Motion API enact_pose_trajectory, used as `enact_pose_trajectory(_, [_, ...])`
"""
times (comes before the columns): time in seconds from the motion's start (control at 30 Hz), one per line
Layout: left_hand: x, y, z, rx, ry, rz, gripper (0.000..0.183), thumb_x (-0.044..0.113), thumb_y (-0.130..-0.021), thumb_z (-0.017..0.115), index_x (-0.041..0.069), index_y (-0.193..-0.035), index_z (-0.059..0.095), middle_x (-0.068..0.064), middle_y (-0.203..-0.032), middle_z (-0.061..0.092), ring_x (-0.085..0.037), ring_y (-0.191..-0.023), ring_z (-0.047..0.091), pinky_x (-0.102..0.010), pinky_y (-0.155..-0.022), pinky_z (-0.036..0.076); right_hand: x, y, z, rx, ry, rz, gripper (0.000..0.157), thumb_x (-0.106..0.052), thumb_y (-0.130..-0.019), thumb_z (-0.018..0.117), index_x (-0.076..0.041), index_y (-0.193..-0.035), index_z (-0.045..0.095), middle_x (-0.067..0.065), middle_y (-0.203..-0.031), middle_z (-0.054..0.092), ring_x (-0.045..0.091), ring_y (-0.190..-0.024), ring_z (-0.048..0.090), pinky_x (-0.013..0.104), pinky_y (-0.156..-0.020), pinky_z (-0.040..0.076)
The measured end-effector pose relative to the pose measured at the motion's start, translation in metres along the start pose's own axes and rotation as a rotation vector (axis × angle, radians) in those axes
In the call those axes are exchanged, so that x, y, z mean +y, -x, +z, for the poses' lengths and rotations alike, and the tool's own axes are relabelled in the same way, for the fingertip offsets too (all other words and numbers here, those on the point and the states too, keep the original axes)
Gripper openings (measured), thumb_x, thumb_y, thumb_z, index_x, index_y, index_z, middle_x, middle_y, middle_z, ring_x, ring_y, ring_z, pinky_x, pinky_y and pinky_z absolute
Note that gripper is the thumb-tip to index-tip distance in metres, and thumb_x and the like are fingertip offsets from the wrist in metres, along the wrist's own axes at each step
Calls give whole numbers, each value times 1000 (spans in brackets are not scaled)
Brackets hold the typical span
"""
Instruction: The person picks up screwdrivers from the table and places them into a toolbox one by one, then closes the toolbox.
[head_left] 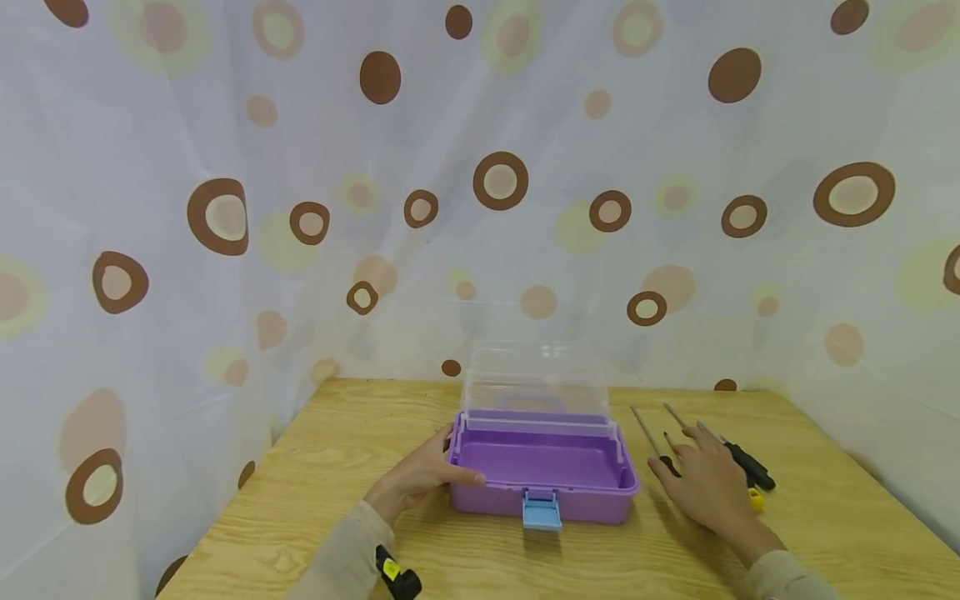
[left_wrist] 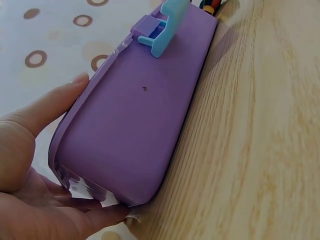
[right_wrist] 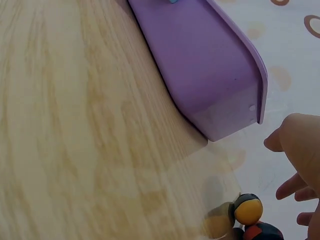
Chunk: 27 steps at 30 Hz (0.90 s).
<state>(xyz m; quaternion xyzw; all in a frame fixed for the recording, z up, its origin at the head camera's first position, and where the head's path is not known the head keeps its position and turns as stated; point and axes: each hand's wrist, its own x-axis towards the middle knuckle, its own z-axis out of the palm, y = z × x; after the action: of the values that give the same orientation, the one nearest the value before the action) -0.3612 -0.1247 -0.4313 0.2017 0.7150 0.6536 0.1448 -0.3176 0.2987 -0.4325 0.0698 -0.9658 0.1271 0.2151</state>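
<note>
A purple plastic toolbox [head_left: 487, 502] stands on the table with its clear lid [head_left: 536, 379] raised. Its pale blue latch [head_left: 542, 513] hangs open at the front, and the inside is bare. My left hand [head_left: 422, 473] holds the box's left end, thumb on the front rim and fingers against the end wall [left_wrist: 85, 187]. To the right of the box, my right hand [head_left: 712, 483] is spread low over several screwdrivers [head_left: 748, 467], fingers apart. Their handle ends, one yellow [right_wrist: 248, 212], show below that hand in the right wrist view; the hand partly hides the tools.
The wooden table [head_left: 315, 467] meets a dotted curtain [head_left: 420, 183] at the back and both sides. A black object with a yellow label [head_left: 396, 573] lies at the front left, beside my left sleeve.
</note>
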Motion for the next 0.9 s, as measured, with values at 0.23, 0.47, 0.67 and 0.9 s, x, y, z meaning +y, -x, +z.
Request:
enact_pose_trajectory(0.23, [-1, 1, -2, 24, -52, -32, 118, 13, -79, 91, 2, -165, 11, -28, -162, 27, -39, -134, 48, -55, -114, 37, 10, 6, 7, -44, 12, 23, 48, -38, -96, 72, 9, -101, 75, 38, -139, 50, 67, -114, 48, 75, -81, 48])
enact_pose_trajectory(0.47, [-1, 1, -3, 11, -57, -28, 118, 14, -79, 91, 2, -165, 11, -28, -163, 24, -39, -136, 46, -55, -115, 36, 14, 8, 11, -50, 9, 37, 34, -34, -89, 78, 0, -83, 74, 39, -140, 49, 70, -114, 47, 81, -81, 43])
enact_pose_trajectory(0.67, [0, 2, -2, -3, -64, -22, 118, 16, -80, 91, 3, -165, 11, -29, -163, 23, -40, -135, 47, -55, -114, 37, 17, 8, 11, -75, 3, 37, 33, -33, -84, 82, -3, -81, 72, 39, -140, 48, 70, -115, 45, 81, -79, 43])
enact_pose_trajectory(0.9, [1, 0, -3, -14, -71, -22, 114, 16, -82, 89, 5, -166, 12, -26, -163, 27, -40, -137, 45, -55, -115, 36, 21, 6, 11, -83, 13, 28, 35, -35, -80, 87, -3, -85, 73, 39, -141, 47, 70, -115, 44, 81, -79, 44])
